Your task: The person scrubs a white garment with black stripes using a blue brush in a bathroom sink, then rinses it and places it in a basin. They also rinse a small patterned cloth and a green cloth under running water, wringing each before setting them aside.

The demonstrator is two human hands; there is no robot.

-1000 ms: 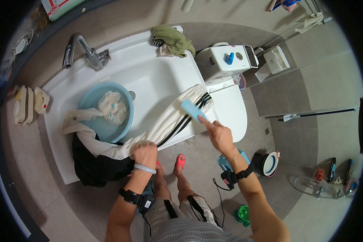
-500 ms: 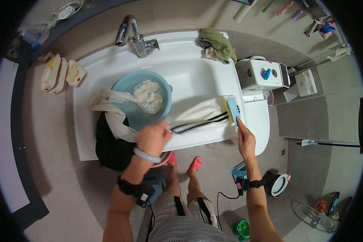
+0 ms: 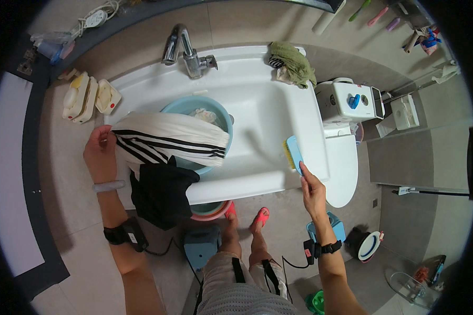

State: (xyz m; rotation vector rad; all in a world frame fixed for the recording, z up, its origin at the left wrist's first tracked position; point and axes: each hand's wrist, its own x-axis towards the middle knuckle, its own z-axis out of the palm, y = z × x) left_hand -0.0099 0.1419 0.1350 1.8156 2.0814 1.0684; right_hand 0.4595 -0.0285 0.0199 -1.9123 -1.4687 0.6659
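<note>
Off the sink's left side, my left hand [image 3: 101, 151] is closed on the edge of a black-and-white garment [image 3: 168, 134]. Its white part with black stripes stretches across a light blue basin [image 3: 227, 118], and its black part hangs over the sink's front edge. A pale wet cloth [image 3: 204, 115] shows partly in the basin behind the garment. My right hand [image 3: 313, 193] grips a light blue scrub brush [image 3: 295, 154] by its near end. The brush's yellow bristles face left, above the right part of the white sink [image 3: 268, 100], and touch no cloth.
A chrome faucet [image 3: 192, 63] rises at the sink's back. A green towel [image 3: 294, 60] lies on the back right corner. Soap boxes [image 3: 79, 98] stand to the left, a toilet [image 3: 342, 168] to the right. Below are a blue stool [image 3: 202, 247] and reddish basins [image 3: 213, 210].
My left hand has swung left, drawing the striped white part off the sink's right side and over the basin. My right hand, still with the brush, has shifted slightly left, and the bristles have left the fabric.
</note>
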